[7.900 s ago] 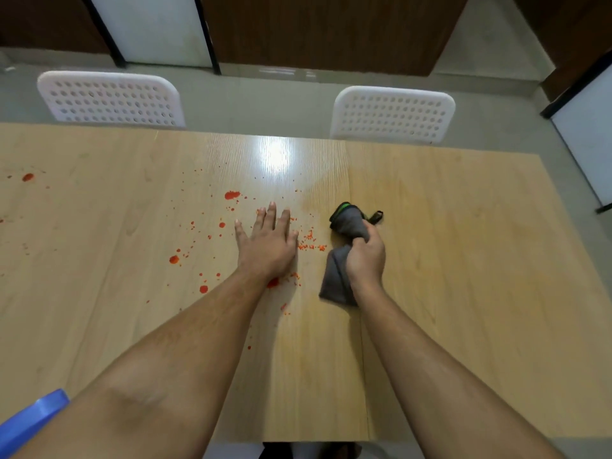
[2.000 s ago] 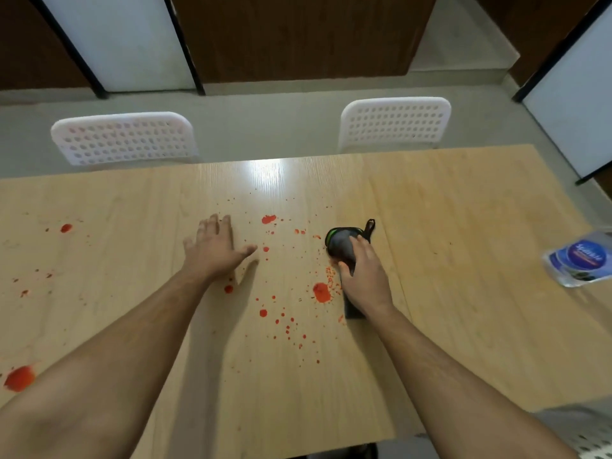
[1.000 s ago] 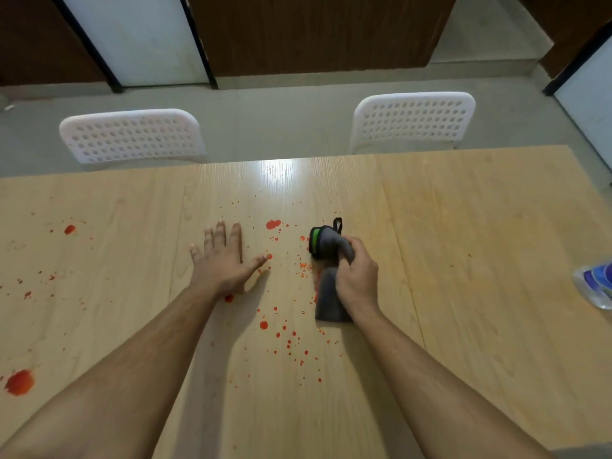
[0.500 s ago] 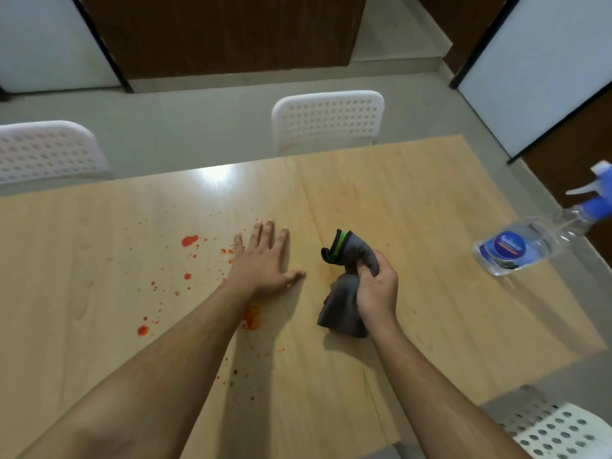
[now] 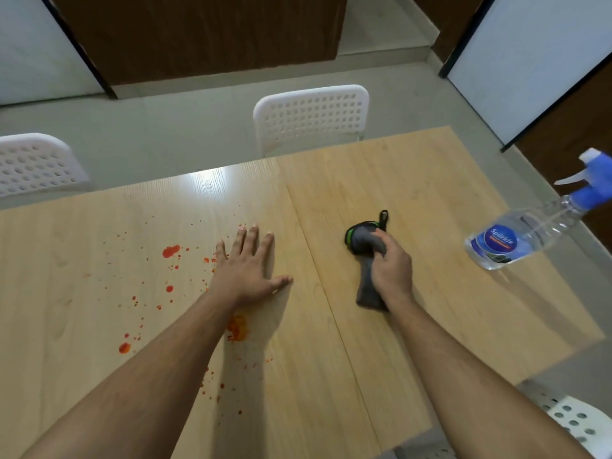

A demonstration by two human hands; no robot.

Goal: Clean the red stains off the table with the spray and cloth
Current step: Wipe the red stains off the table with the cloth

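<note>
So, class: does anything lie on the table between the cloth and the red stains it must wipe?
Yes: the left hand lies flat between the cloth and most stains, covering some.

White perforated chairs [image 5: 311,115] stand behind the table

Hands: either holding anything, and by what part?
Right hand grips the grey cloth around its bunched middle. Left hand lies flat on the table, holding nothing.
</note>
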